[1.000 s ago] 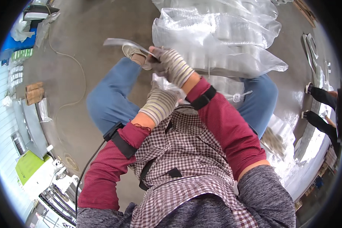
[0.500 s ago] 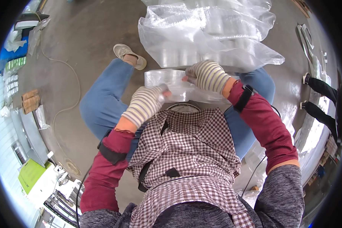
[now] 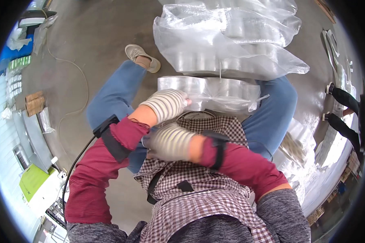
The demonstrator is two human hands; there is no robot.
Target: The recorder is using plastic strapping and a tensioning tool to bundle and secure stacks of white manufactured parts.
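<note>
A low pack of clear rolls wrapped in plastic film point(image 3: 231, 95) lies between my legs. At its near left side, my left hand point(image 3: 166, 105), in a striped knit glove, is closed, with bare fingertips pinched against the film. The film looks gathered toward the middle of the pack. My right hand point(image 3: 170, 141), gloved alike, crosses in front of my body below the left wrist, over my checked apron point(image 3: 207, 174). Motion smears its fingers, and I cannot see whether they hold anything.
Just beyond the pack stands a larger heap of rolls under loose clear plastic sheeting point(image 3: 190, 36). A hose point(image 3: 85, 81) runs along the floor at left, past brown cardboard point(image 3: 35, 103). Another person's dark-clothed legs point(image 3: 342, 121) are at right, near more plastic sheeting point(image 3: 296, 150).
My right hand has left the pack's far side and swung left and toward my body. The left hand has shifted slightly right, along the pack. The view has shifted slightly.
</note>
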